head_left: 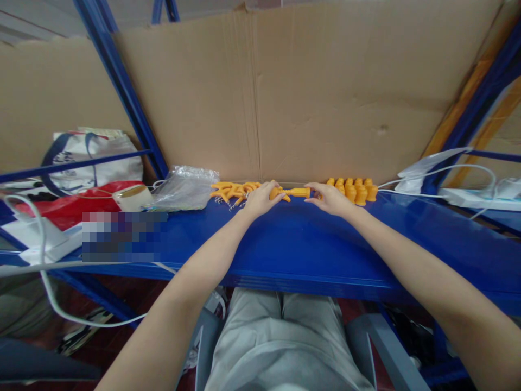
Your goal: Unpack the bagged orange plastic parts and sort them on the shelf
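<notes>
My left hand [262, 200] is closed on an orange plastic figure piece [279, 193] with curved, limb-like parts. An orange flared base piece [300, 192] lies in line with it, its wide end facing my right hand [325, 199]. My right thumb and fingers are curved and spread apart around that end; whether they touch it is unclear. Left of my left hand, several orange branching pieces [230, 191] lie in a pile with small metal chains [232, 206]. Several orange vase-shaped bases [360, 194] stand in rows right of my right hand.
The blue shelf [301, 244] is backed by a cardboard sheet [325, 98]. A clear plastic bag [183, 187], a red bag [77, 203] and a roll of tape [132, 196] are at left. White cables [43, 228] and a power strip [488, 200] lie at the sides.
</notes>
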`<state>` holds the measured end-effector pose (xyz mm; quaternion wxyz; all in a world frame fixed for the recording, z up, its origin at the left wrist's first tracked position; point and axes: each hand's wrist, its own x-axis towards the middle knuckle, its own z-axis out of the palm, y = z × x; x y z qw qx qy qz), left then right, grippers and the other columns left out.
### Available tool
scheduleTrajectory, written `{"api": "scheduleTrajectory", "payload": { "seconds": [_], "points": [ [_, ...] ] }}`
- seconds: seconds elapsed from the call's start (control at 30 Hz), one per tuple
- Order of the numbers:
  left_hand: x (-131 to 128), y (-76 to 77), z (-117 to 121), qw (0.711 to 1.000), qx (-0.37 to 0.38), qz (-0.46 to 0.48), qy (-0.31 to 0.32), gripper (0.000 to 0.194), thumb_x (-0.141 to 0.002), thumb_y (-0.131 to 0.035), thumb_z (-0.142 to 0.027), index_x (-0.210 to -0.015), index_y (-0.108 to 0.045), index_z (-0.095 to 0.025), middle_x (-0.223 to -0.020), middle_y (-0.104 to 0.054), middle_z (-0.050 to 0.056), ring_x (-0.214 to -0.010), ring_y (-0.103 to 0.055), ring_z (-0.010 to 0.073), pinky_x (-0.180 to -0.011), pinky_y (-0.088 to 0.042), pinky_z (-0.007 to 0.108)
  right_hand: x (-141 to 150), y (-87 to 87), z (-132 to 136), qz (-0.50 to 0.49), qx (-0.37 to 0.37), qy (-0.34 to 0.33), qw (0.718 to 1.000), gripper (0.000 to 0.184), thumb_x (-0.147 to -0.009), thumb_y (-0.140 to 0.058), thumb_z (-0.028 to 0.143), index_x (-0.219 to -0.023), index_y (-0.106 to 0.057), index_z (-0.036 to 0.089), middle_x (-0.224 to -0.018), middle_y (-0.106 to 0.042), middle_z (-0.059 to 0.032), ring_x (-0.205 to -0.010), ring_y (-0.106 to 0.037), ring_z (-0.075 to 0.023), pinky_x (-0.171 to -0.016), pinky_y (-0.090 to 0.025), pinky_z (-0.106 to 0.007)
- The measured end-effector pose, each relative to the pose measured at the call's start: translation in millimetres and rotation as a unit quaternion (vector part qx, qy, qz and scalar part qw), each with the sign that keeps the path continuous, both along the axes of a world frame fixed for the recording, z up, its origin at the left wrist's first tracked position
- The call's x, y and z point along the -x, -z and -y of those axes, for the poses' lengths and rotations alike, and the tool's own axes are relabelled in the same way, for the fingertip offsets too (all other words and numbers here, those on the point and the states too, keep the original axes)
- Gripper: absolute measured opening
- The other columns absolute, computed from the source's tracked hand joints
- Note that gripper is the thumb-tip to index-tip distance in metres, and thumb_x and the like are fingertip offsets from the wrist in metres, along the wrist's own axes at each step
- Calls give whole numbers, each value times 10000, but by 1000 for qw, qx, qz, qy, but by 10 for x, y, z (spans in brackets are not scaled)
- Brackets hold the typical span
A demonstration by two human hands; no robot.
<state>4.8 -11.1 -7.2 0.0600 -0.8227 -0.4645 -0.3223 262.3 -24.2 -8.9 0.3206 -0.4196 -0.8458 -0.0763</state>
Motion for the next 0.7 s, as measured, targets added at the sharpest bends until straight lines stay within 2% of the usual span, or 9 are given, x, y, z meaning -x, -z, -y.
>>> {"api": "scheduleTrajectory", "payload": {
  "seconds": [0.1, 0.17, 0.3, 0.47, 0.6, 0.7],
  "points": [
    [4, 14, -11, 1000, 15, 24, 12, 540, -972, -561, -416, -1455, -433, -211, -1382, -621, 113, -1197, -637, 251, -980, -506, 361, -13, -37, 24, 25, -26, 53, 998, 429, -926, -605, 419, -1266, -645, 161, -1003, -767, -126, -839, -723, -267, -778, -521, -372],
    [12, 32, -39, 999, 21, 13, 25, 574, -983, -536, -383, -1497, -384, -180, -1422, -591, 129, -1242, -614, 246, -1022, -490, 360, -35, -60, 36, 34, -50, 112, 992, 417, -931, -599, 433, -1241, -658, 160, -1003, -769, -135, -868, -722, -282, -791, -497, -377],
    [39, 76, -116, 995, 37, -84, 37, 442, -969, -530, -316, -1370, -548, -132, -1423, -592, 142, -1325, -549, 266, -1112, -435, 388, -97, -60, 23, 60, -63, 220, 972, 380, -947, -570, 458, -1163, -687, 169, -1024, -767, -150, -931, -710, -315, -810, -438, -386],
    [52, 85, -141, 978, 99, -182, 8, 409, -951, -519, -240, -1346, -606, -179, -1396, -629, 118, -1297, -583, 288, -1107, -452, 435, -98, 6, -9, 87, -46, 307, 947, 379, -978, -502, 433, -1151, -670, 141, -1007, -759, -173, -930, -687, -327, -829, -359, -390],
    [41, 62, -131, 973, 112, -202, 6, 377, -963, -486, -220, -1298, -658, -215, -1349, -667, 92, -1256, -618, 283, -1083, -477, 435, 0, 33, 0, 133, -10, 342, 930, 359, -987, -480, 404, -1093, -666, 116, -997, -749, -188, -943, -670, -331, -845, -322, -393],
    [38, 50, -134, 972, 107, -208, 13, 384, -959, -493, -227, -1308, -653, -219, -1345, -672, 87, -1241, -627, 266, -1071, -487, 412, 78, 36, 3, 162, 2, 343, 925, 383, -996, -463, 400, -1114, -657, 91, -1018, -743, -202, -960, -661, -328, -844, -308, -389]
  ]
}}
